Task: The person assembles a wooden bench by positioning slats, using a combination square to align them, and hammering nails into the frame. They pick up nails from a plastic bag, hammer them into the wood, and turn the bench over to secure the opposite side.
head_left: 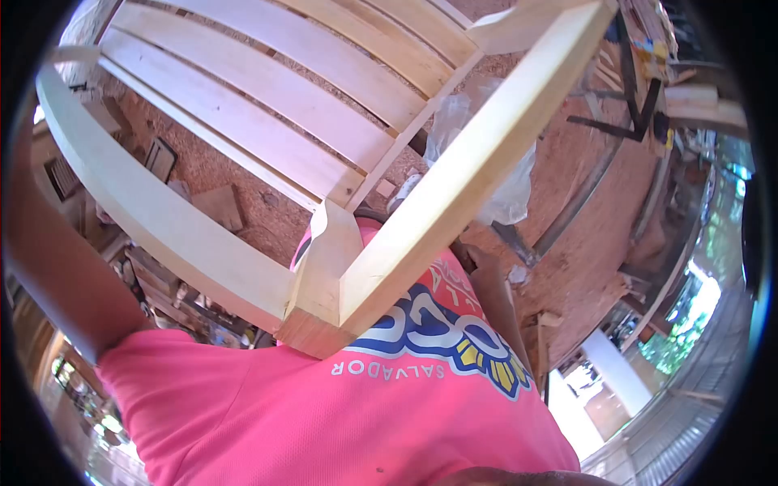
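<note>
A pale, unfinished wooden slatted frame [267, 89] fills the upper view. Its corner joint [324, 312] rests against my chest and pink shirt [324, 421]. A curved rail [138, 194] runs off to the left and a straight beam [478, 154] rises to the upper right. My left arm [49, 267] stretches up along the left edge beside the curved rail, and its hand is out of sight. My right forearm [494, 300] passes behind the straight beam, which hides that hand.
Sawdust covers the ground [583, 227] below the frame. A clear plastic bag [506, 190] lies behind the beam. Wood offcuts [219, 206] and boards are scattered at the left. Dark metal bars [624, 121] and stacked timber sit at the upper right.
</note>
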Demonstrator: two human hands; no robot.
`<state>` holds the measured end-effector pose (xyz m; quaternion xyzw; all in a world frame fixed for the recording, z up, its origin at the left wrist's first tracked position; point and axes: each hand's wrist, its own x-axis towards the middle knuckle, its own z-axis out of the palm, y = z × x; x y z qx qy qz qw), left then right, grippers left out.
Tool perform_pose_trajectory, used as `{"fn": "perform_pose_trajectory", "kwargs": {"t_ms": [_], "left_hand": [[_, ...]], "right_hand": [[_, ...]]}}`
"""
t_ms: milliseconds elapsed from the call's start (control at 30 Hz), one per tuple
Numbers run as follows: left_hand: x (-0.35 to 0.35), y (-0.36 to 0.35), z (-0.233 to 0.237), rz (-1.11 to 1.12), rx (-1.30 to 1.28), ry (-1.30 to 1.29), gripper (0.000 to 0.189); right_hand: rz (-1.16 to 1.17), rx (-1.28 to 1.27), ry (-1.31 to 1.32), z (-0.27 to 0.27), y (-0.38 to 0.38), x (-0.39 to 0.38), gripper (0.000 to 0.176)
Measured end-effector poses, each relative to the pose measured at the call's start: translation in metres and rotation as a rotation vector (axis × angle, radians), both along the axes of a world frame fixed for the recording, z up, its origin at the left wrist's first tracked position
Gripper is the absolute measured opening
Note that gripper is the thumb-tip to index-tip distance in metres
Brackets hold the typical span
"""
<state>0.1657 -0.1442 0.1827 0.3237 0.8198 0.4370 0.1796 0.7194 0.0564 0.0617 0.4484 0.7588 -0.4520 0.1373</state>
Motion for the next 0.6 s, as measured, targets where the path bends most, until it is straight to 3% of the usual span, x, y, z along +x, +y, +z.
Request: {"fn": "perform_pose_trajectory", "kwargs": {"t_ms": [133, 233, 300, 433, 467, 500, 600], "left_hand": [[0.039, -0.1, -0.046, 0.486, 0.146, 0.023, 0.017], [0.094, -0.101, -0.103, 0.704, 0.236, -0.034, 0.017], [0.131, -0.073, -0.138, 0.714, 0.28, -0.122, 0.018], [0.196, 0.013, -0.188, 0.37, 0.357, -0.357, 0.018], [0.206, 0.032, -0.173, 0.199, 0.241, -0.349, 0.018], [0.213, 0.044, -0.191, 0.066, 0.205, -0.35, 0.019], [0.22, 0.07, -0.213, -0.199, 0.061, -0.047, 0.014]], "right_hand": [[0.08, 0.029, 0.011, 0.009, 0.017, -0.016, 0.04], [0.208, 0.146, 0.11, 0.014, 0.029, -0.033, 0.04], [0.229, 0.167, 0.236, 0.009, 0.035, -0.047, 0.039], [0.099, 0.027, 0.361, 0.022, 0.03, -0.081, 0.039], [0.092, 0.018, 0.36, 0.029, 0.029, -0.088, 0.039], [0.085, 0.01, 0.36, 0.037, 0.029, -0.096, 0.039], [0.151, 0.083, 0.392, 0.04, 0.034, -0.105, 0.038]]}}
